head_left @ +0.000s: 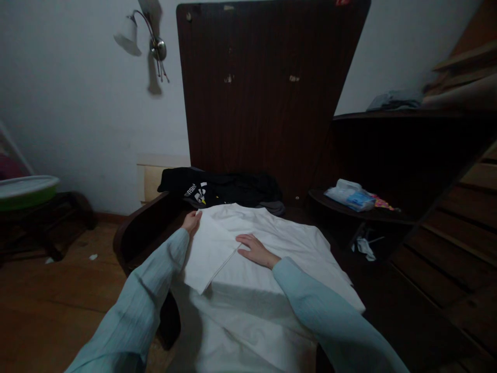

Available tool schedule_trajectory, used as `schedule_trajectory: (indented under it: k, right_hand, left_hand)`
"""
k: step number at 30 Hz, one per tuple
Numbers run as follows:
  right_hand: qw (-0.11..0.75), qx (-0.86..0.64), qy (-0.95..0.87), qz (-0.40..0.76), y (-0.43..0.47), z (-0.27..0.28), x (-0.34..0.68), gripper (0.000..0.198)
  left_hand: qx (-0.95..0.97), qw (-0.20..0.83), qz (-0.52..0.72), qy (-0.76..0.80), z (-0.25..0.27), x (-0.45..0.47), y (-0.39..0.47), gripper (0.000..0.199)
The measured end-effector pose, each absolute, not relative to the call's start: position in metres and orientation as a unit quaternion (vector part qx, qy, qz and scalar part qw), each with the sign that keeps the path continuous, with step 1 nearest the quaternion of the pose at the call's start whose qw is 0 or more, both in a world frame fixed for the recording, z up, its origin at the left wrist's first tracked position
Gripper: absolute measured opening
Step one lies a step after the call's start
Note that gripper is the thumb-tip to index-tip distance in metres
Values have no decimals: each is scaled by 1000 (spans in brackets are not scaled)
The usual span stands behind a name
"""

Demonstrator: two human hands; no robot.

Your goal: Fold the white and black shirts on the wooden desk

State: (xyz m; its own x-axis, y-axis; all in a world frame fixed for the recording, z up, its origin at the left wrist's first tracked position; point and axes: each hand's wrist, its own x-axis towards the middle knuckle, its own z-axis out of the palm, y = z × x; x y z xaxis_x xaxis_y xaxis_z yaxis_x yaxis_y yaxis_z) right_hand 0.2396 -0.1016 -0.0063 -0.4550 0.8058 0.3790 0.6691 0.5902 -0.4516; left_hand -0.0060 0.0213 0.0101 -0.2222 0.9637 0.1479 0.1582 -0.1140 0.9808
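A white shirt [267, 233] lies spread over the dark wooden seat, its lower part hanging down over the front edge towards me. One sleeve is folded inward across the left side, with its hem slanting over the body. My left hand [191, 223] is closed on the folded edge at the upper left, fingertips partly hidden by the cloth. My right hand [257, 250] lies flat with stretched fingers on the shirt, its fingertips at the sleeve's hem.
Behind the shirt lies a heap of dark clothes [240, 187] with white print. A corner shelf [388, 215] at right bears a plastic packet [351, 197]. A wall lamp [157, 49] hangs upper left. A green basin [29, 192] stands on a dark stool at far left.
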Motion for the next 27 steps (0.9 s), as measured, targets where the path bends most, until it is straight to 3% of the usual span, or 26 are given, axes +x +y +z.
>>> schedule_trajectory:
  k: [11,15,17,20,23,27]
  right_hand:
    - [230,-471,-849,62,-112,3,234,43]
    - [218,-474,-852,48,-115,3,232,40]
    - [227,-474,-849,59,-114,2,231,40]
    - [260,-456,-842,124,-108,6,234,37]
    - [290,-439,-809,262,-100,21,251,28]
    - [363,-516,-702,331,-98,42,312,25]
  left_hand:
    - [545,228,456,665,26,-5,15,15]
    - [605,101,412,674,39,8,-6,35]
    - [691,22,354,629,43,21,-21,36]
    - [822,0,274,500,41,47,-45,30]
    - [896,-4,233,379,27,68,-63,30]
    - [917,-13,183,354,7,72,-66,42]
